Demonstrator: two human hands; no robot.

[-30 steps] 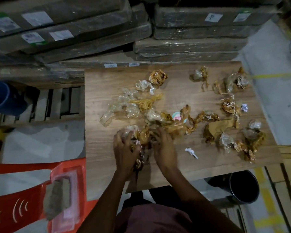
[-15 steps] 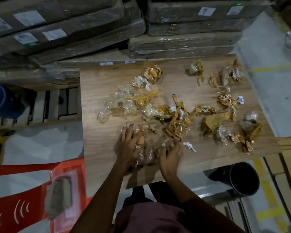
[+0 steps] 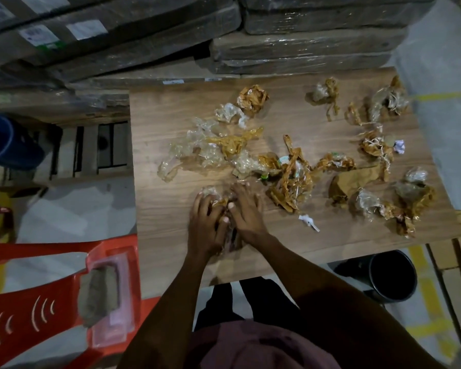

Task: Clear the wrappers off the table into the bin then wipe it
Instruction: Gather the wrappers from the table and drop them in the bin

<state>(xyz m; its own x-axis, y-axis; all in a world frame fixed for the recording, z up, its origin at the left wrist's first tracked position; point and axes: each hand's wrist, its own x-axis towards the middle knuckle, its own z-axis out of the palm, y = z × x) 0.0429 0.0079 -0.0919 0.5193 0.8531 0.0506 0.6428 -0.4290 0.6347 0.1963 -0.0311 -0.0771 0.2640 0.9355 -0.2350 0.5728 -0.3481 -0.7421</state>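
At lower centre, left hand point(image 3: 206, 222) and right hand point(image 3: 246, 209) close their grip on a wrapper bundle point(image 3: 218, 202), compacting it for the black bin point(image 3: 391, 278) under the desk point(image 3: 165, 209).

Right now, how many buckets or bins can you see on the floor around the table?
2. A black bin stands on the floor below the table's near right corner. A blue bucket sits at the far left edge, partly cut off. Others may be hidden under the table.
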